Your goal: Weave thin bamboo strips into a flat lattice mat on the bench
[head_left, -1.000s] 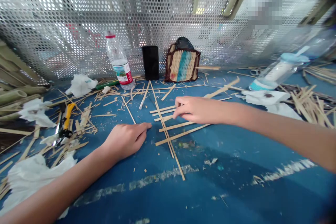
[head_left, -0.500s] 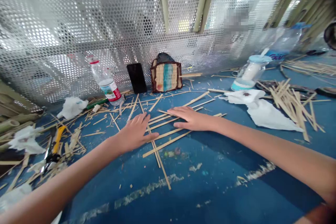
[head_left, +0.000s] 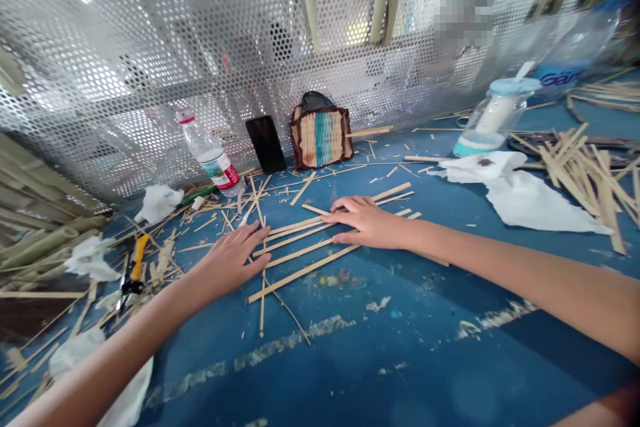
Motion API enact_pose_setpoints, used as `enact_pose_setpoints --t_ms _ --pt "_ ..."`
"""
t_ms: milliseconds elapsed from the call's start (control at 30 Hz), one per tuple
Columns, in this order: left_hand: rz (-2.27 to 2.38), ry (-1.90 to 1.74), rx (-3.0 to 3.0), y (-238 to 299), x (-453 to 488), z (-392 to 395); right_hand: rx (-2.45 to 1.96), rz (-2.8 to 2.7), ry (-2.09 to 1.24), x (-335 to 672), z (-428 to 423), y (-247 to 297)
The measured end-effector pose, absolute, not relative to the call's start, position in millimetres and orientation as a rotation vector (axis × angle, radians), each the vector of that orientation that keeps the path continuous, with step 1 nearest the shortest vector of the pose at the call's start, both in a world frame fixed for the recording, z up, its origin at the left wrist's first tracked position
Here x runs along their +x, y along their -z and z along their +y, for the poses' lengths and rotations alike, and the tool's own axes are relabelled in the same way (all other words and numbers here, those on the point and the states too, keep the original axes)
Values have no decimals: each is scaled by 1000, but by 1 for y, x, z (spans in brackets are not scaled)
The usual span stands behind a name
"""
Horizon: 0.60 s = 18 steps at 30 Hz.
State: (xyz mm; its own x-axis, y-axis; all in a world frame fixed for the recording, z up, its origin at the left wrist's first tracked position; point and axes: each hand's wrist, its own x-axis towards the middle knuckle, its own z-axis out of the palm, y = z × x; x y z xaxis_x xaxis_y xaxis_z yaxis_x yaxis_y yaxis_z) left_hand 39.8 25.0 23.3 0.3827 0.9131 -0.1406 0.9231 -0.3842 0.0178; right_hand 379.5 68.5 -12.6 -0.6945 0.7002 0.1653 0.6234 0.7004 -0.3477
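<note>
Several thin bamboo strips (head_left: pixel 305 272) lie roughly side by side on the blue table (head_left: pixel 380 360), slanting up to the right. Two narrower strips, one of them an upright strip (head_left: pixel 262 313), cross them near their left ends. My left hand (head_left: pixel 230 260) is open, palm down, its fingertips at the left ends of the strips and beside the crossing. Flat over the middle of the slanted strips rests my right hand (head_left: pixel 367 223), fingers stretched out and touching them. Part of the strips is hidden beneath it.
Behind stand a plastic bottle (head_left: pixel 213 160), a phone (head_left: pixel 266 144), a small woven bag (head_left: pixel 321 138) and a lidded cup (head_left: pixel 493 117) against perforated metal. Tissue (head_left: pixel 540 200) and a strip pile (head_left: pixel 595 173) lie right. A yellow-handled tool (head_left: pixel 137 260) sits left among scraps.
My left hand has slid left along the slanted strips. The crossing strips have shifted left too and now lie at different angles. My right hand stays on the strips; the view has turned slightly.
</note>
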Motion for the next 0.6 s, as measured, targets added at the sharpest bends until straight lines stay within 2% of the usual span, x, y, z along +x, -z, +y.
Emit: enact_pose_setpoints --t_ms 367,600 --pt "1751 147 2563 -34 34 12 -932 -2577 -148 365 53 13" --pt "1910 375 2582 -44 18 -4 -898 -2579 -69 367 51 15"
